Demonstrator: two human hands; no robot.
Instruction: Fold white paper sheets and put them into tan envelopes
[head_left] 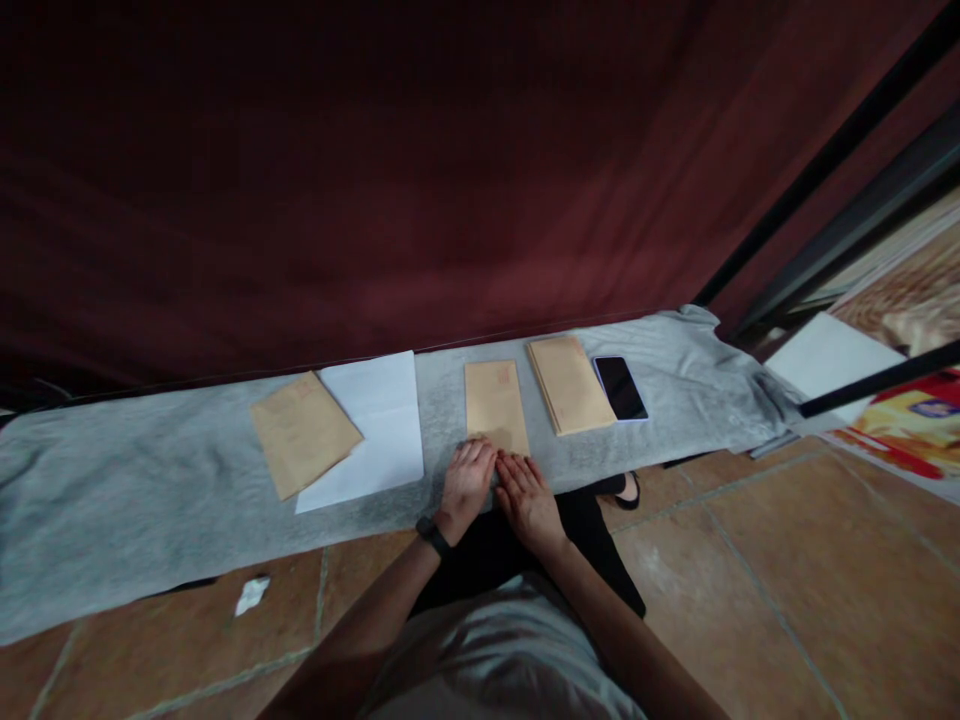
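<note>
A single brown paper envelope (495,398) lies on the grey cloth in front of me, its near end under my hands. My left hand (470,478) rests on its near left part, fingers stretched out and fairly flat. Beside it, my right hand (527,497) lies with extended fingers on the near right edge, the fingertips of both hands close together. To the right is a stack of brown envelopes (572,385). Over on the left, more brown envelopes (306,435) partly overlap white paper sheets (382,430).
A dark-screened phone (621,388) lies right of the stack. The grey cloth (165,500) covers a long narrow surface against a dark red curtain (375,200). Black poles (825,150) stand at the right. A crumpled white tissue (252,595) is on the tiled floor.
</note>
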